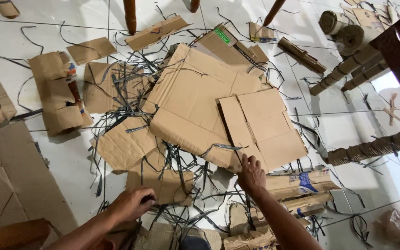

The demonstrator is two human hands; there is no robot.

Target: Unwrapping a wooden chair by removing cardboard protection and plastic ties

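The person's right hand [251,175] reaches forward over the white tiled floor [357,134], its fingers at the near edge of a large flattened cardboard sheet [190,97] that lies in the middle of the heap; the grip looks closed on that edge, with the thumb underneath hidden from view. A smaller flattened box [262,127] rests on top of the large sheet toward its right side, just beyond the right hand. The left hand [130,203] is lower and nearer the person, curled with knuckles up over a tangle of dark plastic strapping [177,162]; it appears clenched around some strands, though what exactly sits inside the fist cannot be told. The strapping runs in loose loops under and around the cardboard pieces, spreading across the floor. Beside the left hand lies a small brown cardboard scrap [123,146], and further left a crumpled box with printed colour patches [59,95]. To the right of the right forearm sits a folded carton with blue print [302,183]. At the upper right, several rolled cardboard tubes [343,69] lie near dark wooden furniture legs [129,16].
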